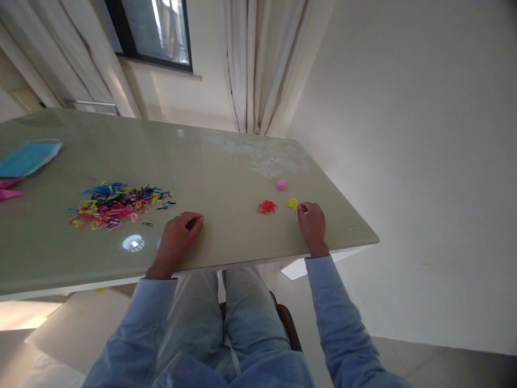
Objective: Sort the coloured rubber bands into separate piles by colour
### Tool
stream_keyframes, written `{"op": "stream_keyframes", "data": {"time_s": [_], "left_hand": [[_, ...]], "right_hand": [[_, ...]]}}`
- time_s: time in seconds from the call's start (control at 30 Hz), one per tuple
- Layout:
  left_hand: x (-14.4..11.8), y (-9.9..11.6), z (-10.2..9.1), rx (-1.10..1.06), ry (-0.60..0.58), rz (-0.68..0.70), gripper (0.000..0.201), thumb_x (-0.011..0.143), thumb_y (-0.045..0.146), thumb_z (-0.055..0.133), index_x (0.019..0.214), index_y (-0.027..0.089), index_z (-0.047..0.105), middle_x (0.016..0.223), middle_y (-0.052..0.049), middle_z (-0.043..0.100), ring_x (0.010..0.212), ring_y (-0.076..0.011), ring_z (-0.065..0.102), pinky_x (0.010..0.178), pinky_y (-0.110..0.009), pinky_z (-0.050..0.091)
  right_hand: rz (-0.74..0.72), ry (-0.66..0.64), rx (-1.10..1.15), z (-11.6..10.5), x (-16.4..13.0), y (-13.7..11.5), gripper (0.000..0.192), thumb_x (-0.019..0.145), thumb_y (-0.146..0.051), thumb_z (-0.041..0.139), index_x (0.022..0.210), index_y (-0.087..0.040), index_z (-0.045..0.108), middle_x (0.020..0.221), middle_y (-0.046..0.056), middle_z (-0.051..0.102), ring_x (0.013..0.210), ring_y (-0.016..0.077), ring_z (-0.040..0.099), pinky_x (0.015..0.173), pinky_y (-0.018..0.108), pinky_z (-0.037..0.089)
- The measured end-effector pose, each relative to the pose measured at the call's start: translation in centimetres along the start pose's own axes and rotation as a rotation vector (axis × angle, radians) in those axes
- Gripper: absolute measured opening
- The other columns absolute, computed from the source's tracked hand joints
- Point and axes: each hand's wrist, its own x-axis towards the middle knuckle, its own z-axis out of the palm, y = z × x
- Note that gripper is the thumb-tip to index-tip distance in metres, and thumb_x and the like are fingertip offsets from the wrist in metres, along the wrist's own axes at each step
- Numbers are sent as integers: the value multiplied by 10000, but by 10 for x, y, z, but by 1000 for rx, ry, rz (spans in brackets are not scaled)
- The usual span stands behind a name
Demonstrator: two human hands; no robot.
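My left hand (180,237) rests on the table with its fingers curled, just right of a mixed heap of small coloured paper clips (117,205). Whatever its fingers may hold is hidden. My right hand (313,223) is closed in a pinch at the right edge of a little group of yellow paper clips (292,203); anything between the fingertips is too small to make out. Left of the yellow ones lies a group of red paper clips (267,207). A small pink cluster (281,185) sits a little farther back.
A blue face mask (30,158) and pink pointed pieces (10,188) lie at the table's left. One loose dark clip (147,223) is near the heap. The table's (226,237) front edge runs before my lap, and a wall (424,161) stands at the right.
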Motion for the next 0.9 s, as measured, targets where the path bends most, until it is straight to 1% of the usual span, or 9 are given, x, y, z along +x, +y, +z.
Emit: {"op": "stream_keyframes", "data": {"time_s": [0.17,0.33,0.47,0.53,0.6,0.7,0.77,0.83,0.9], "left_hand": [[-1,-1,0,4,-2,6,352,833,463,458,873,217,706,930,-59,746,843,-224,671,835,-340,520],[-3,0,-3,38,-46,-62,320,833,465,469,904,235,679,951,4,732,842,-205,653,854,-353,515],[-4,2,-4,71,-57,-80,271,869,464,457,923,275,643,966,64,720,878,-189,637,886,-351,507],[-4,2,-3,76,-59,-87,261,872,457,459,926,276,640,968,64,722,880,-188,636,886,-345,508],[-3,1,-2,72,-52,-100,277,858,455,467,924,259,651,964,34,724,866,-190,640,877,-338,511],[-3,0,-1,51,-41,-85,316,834,457,480,921,224,675,965,-21,728,855,-205,652,870,-342,512],[-2,-1,-1,42,-35,-63,332,836,453,480,919,208,688,959,-44,731,862,-221,661,860,-349,510],[-2,-2,0,32,-35,-50,353,841,462,473,911,200,699,950,-61,735,863,-232,668,845,-350,511],[-1,-2,1,17,-33,-41,376,835,476,467,896,194,708,940,-76,739,855,-238,673,835,-353,513]], "right_hand": [[-11,-58,-48,6,16,17,217,880,-211,493,875,-158,703,883,101,645,801,194,557,755,298,408],[-34,-90,-49,17,20,20,206,886,-193,508,873,-153,709,901,102,660,834,195,565,770,292,408],[-45,-89,-28,18,19,20,212,885,-194,511,893,-156,719,909,104,662,844,200,571,793,301,418],[-47,-81,-14,16,19,20,225,885,-199,507,921,-147,723,922,111,661,842,201,575,803,304,426],[-46,-62,6,13,17,18,241,884,-204,501,942,-131,723,925,120,658,819,199,577,807,311,434],[-79,3,83,10,11,10,232,874,-212,507,931,-135,719,898,111,657,770,193,571,794,320,446],[-144,30,167,9,3,-2,215,874,-219,512,918,-150,711,885,96,657,735,182,562,763,314,452],[-232,6,251,11,-9,-18,202,885,-224,512,910,-163,703,864,79,655,705,169,553,728,300,453],[-329,-56,333,15,-20,-37,186,894,-214,517,897,-169,697,838,67,655,713,166,561,723,292,456]]}}
